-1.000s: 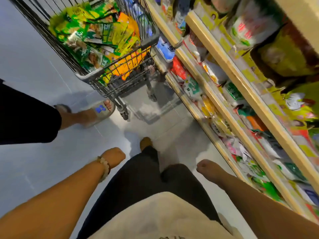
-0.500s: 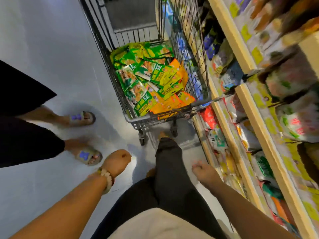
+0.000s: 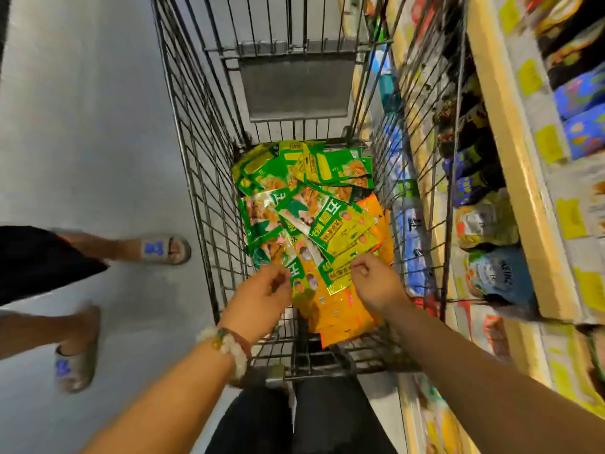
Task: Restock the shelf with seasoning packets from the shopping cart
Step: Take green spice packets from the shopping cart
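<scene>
Reaching into shopping cart [image 3: 209, 191], left hand [image 3: 262, 298], right hand [image 3: 376, 283] (both loosely curled, empty) above seasoning packets [image 3: 311, 204]

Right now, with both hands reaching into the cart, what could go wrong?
The seasoning packets lie in a loose, slippery heap, so a grab might drop some. The shopping cart has wheels and could roll if the left hand or right hand leans on it. Someone's sandalled foot stands close beside it.

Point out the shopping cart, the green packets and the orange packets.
shopping cart [image 3: 196, 178]: head view, left wire wall.
green packets [image 3: 327, 221]: head view, top packet of the pile.
orange packets [image 3: 340, 317]: head view, near end of the stack.
</scene>
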